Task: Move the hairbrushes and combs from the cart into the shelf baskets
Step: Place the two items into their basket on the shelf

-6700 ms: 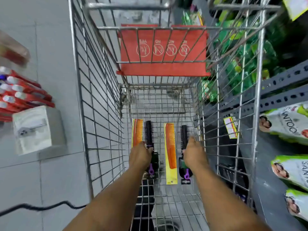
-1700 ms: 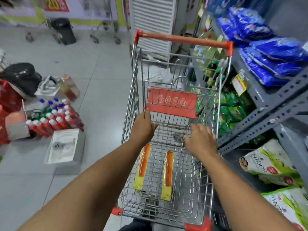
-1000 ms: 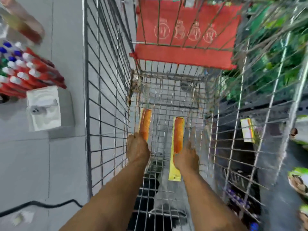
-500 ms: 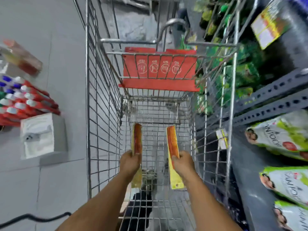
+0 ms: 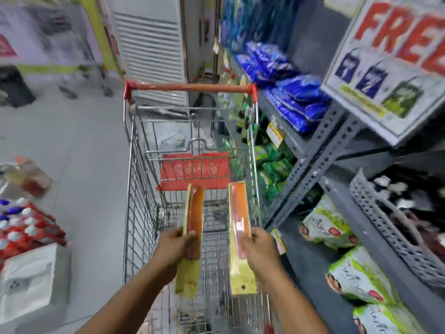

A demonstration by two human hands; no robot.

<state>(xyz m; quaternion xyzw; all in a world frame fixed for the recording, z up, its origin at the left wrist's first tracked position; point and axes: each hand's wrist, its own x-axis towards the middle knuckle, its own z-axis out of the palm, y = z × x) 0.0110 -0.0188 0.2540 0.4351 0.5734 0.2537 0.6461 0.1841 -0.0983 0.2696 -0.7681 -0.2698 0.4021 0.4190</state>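
Two orange combs on yellow cards are raised above the wire cart (image 5: 134,189). My left hand (image 5: 172,249) grips the left comb (image 5: 194,218) by its lower half. The right comb (image 5: 238,220) is held the same way in my right hand (image 5: 261,249). Both combs stand nearly upright over the cart's basket. At the right, a grey plastic shelf basket (image 5: 380,220) sits on the metal shelf and holds dark packaged items, blurred. The cart floor below the combs looks bare of other goods.
The cart's red handle (image 5: 190,88) is at the far end. Grey metal shelving (image 5: 320,155) runs along the right with blue packets, green packets and white-green bags (image 5: 330,225). On the floor at left stand red bottles (image 5: 26,227) and a white box (image 5: 29,280).
Both hands have lifted the two combs up out of the cart's bottom. My view has swung up from the cart floor toward the shelves. The two brushes seen earlier are gone from the cart.
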